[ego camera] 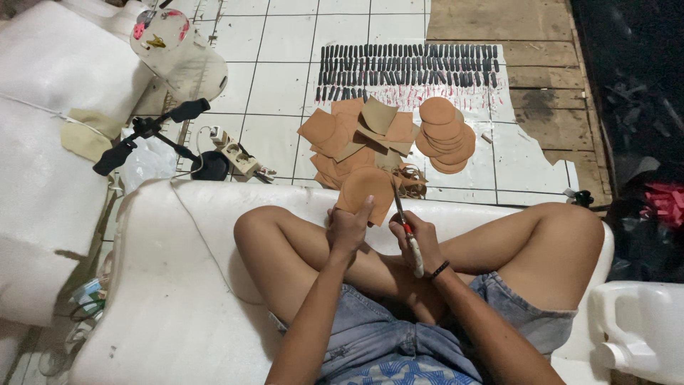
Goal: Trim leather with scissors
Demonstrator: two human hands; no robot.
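Note:
My left hand grips a tan leather piece with a rounded outline, thumb pressed on its face. My right hand holds a pair of scissors with red and white handles, blades pointing up along the piece's right edge. Both hands hover over my crossed legs. Beyond them on the tiled floor lie a heap of tan leather offcuts and a stack of cut tan discs.
Rows of small dark pieces lie on white paper farther out. A black tripod and a power strip sit at left. White foam sheets surround me. A white plastic jug stands at right.

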